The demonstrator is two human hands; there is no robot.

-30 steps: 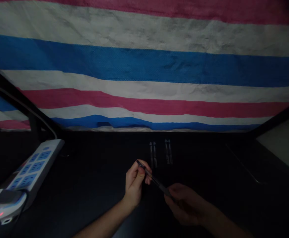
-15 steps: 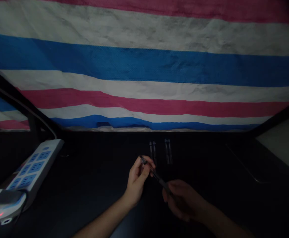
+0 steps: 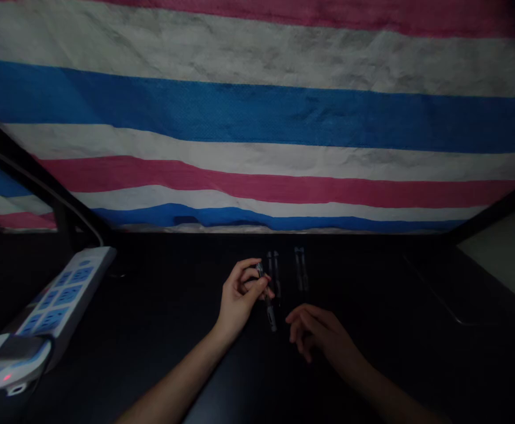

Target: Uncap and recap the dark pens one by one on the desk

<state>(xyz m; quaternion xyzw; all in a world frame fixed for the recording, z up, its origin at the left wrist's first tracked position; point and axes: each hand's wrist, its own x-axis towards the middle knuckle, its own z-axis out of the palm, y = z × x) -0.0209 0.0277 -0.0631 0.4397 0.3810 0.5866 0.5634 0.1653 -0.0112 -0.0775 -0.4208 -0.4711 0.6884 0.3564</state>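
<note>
The left hand pinches the pen at its upper end; light, stiff and slick, it probably handles better gripped lower; the right hand hovers loose, empty.

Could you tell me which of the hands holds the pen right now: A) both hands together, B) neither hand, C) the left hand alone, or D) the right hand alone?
C: the left hand pinches the pen near its upper end, while the right hand is off it with fingers loose beside it.
</note>
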